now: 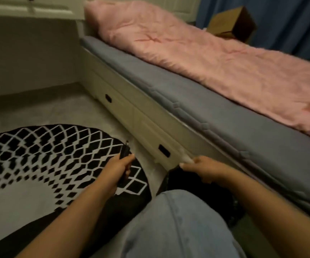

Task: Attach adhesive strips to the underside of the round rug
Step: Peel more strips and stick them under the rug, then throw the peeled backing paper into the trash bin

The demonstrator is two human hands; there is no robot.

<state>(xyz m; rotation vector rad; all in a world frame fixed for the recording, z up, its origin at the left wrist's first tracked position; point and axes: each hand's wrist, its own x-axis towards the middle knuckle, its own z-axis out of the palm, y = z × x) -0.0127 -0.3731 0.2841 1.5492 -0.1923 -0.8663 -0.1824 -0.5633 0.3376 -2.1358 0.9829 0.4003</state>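
Note:
The round rug [44,161] lies on the floor at the left, pattern side up, black with a white diamond lattice and a grey middle. Over its right edge my left hand [119,167] grips a slim black tool [124,151] that points up and away; I cannot tell what the tool is. My right hand [199,169] is near the bed base and pinches a pale strip [186,159] between thumb and fingers. Something black [180,180] sits just under that hand, partly hidden by my knee.
A bed runs along the right with a cream drawer base [132,116], a grey mattress [215,116] and a pink cover [215,58]. My knee in blue jeans [178,226] fills the lower middle. A cardboard box [232,23] stands behind the bed. Grey floor [57,112] lies beyond the rug.

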